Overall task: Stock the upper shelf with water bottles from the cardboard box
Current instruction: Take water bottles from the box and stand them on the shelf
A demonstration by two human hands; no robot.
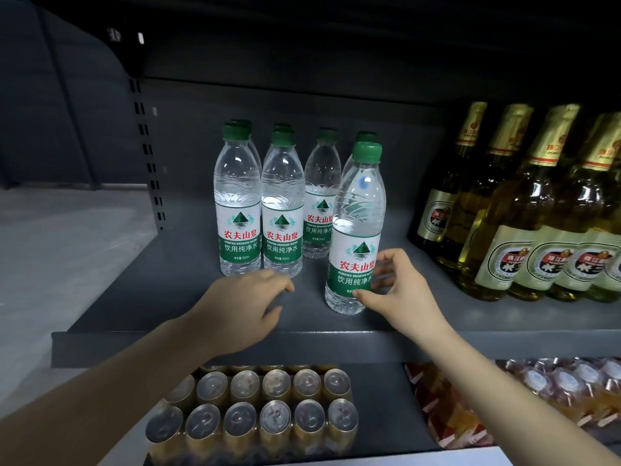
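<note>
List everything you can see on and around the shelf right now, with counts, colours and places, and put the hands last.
front water bottle: one, clear with green cap, on the upper shelf, nearest its edge
other water bottles: at least six, clear with green caps, in rows behind and to the left; rear ones partly hidden
upper shelf: one, dark grey metal
beer bottles: at least five, yellow-green glass with gold foil necks, right side of the upper shelf
cans: two full rows of silver tops showing, gold bodies, lower shelf
wrapped packs: count unclear, orange-red, lower shelf at right
left hand: over the shelf front, fingers loosely curled, holding nothing
right hand: grips the front water bottle low down
</note>
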